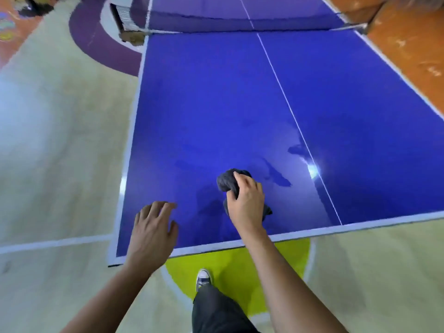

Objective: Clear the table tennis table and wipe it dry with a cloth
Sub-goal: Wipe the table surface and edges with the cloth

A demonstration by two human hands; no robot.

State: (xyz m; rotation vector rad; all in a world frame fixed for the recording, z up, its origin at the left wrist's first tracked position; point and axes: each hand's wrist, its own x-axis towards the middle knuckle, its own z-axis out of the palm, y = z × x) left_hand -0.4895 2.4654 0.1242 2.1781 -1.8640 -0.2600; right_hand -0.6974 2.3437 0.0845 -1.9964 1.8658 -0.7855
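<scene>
The person stands at the near end of the blue table tennis table, one grey-and-white sneaker and a dark trouser leg planted on a yellow-green floor marking just below the table's edge.

The right hand is down on the playing surface, near the end line and a little left of the white centre line. Its fingers curl over a bunched dark grey cloth, gripping it against the table; part of the cloth pokes out ahead of the fingertips and part at the wrist side.

The left hand is over the near left corner with fingers spread and relaxed, holding nothing. It is slightly blurred, so I cannot tell whether the palm touches the surface.

Darker wet streaks lie just right of the cloth, with another patch against the centre line, and a bright glare spot sits on that line.

At the far end of this half the net stretches across. Nothing else shows on the near half between hands and net.

Around the table the floor is pale, with a white floor line to the left, a purple arc by the net post, and orange flooring along the right side.
</scene>
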